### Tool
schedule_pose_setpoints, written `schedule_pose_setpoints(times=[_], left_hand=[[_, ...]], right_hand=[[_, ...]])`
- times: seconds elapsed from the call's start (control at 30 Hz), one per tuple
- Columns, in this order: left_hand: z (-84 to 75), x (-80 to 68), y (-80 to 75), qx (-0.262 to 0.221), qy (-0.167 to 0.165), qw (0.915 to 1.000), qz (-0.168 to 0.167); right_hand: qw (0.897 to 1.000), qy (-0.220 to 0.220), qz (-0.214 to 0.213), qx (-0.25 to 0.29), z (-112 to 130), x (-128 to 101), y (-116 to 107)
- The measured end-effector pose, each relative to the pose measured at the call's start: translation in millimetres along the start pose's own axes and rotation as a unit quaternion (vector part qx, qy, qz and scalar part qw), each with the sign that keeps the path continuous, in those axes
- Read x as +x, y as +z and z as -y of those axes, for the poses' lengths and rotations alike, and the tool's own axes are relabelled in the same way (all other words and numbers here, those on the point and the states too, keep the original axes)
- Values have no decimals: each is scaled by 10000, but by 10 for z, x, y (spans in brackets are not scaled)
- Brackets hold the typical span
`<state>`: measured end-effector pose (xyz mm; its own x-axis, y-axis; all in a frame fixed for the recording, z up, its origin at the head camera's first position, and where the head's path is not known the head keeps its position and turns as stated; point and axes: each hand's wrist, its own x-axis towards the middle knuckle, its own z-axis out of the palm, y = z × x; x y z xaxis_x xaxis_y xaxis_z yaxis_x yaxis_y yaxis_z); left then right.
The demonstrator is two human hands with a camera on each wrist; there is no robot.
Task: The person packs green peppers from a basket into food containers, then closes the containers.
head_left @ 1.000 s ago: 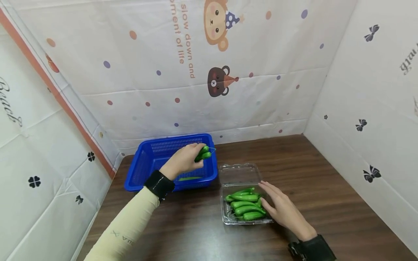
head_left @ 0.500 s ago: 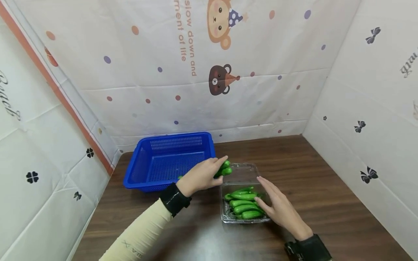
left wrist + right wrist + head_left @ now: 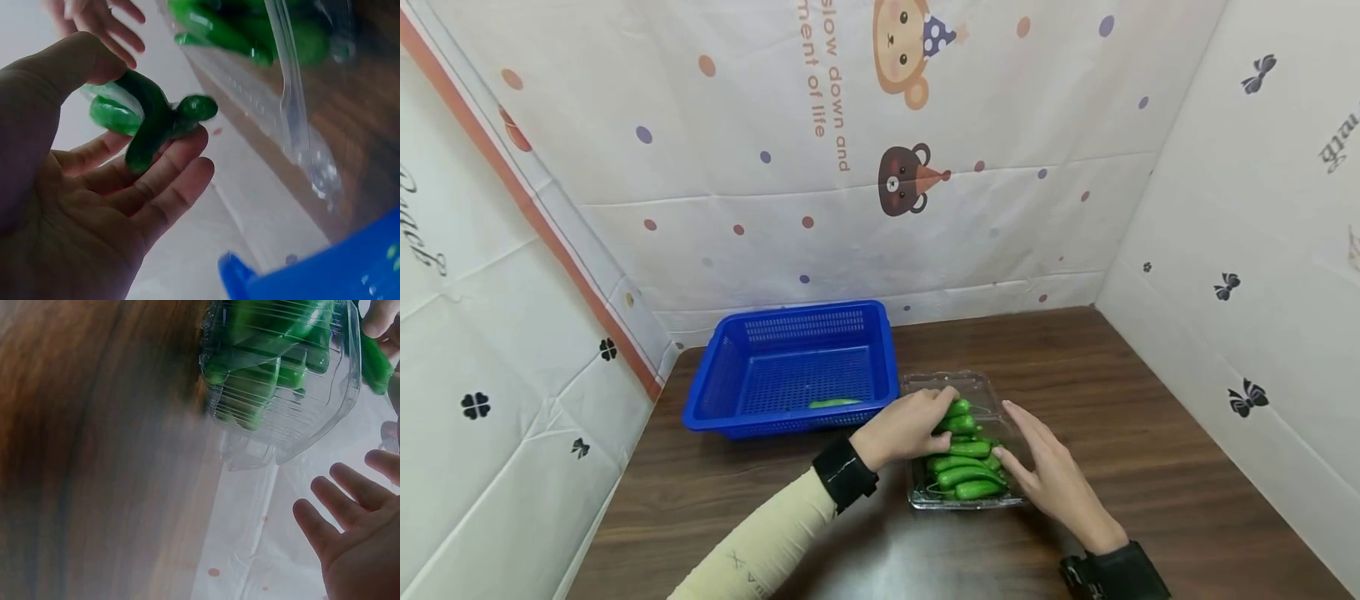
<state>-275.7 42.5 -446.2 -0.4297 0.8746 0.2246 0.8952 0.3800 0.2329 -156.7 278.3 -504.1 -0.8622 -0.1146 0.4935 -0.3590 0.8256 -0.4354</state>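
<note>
My left hand (image 3: 906, 429) holds a small bunch of green peppers (image 3: 147, 103) between thumb and fingers. They are over the far part of a clear plastic clamshell box (image 3: 925, 503), whose lid is folded back. More green peppers (image 3: 968, 477) lie side by side inside the box. At the box's right side is my right hand (image 3: 1060, 483), fingers fairly straight and spread, holding nothing. The right wrist view shows its fingers apart from the clear box wall (image 3: 312, 419). Whether its thumb touches the rim or a pepper, I cannot tell.
A blue plastic basket (image 3: 790, 315) stands left of the box, near the back wall. One green pepper (image 3: 833, 403) shows at its near side. Patterned white sheets (image 3: 775, 258) rise behind and on both sides of the brown wooden table (image 3: 1037, 350).
My left hand has carried the peppers from over the blue basket rightward to the clear box. My right hand has stayed beside the box with little movement.
</note>
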Motion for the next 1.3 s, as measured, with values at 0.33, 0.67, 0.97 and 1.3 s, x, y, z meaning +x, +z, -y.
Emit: schedule_pose_setpoints(times=[0.33, 0.67, 0.97, 1.3], left_hand=[[-86, 53, 209, 752, 69, 9969, 203], [-145, 44, 377, 1214, 329, 9920, 136], [-163, -64, 533, 1579, 399, 9855, -483], [-211, -180, 589, 1290, -83, 9903, -517]], right_hand=[[9999, -105, -97, -23, -3, 22, 48], [9971, -737, -40, -208, -14, 97, 144], [9973, -679, 91, -280, -33, 54, 182], [9975, -612, -21, -364, -72, 21, 128]])
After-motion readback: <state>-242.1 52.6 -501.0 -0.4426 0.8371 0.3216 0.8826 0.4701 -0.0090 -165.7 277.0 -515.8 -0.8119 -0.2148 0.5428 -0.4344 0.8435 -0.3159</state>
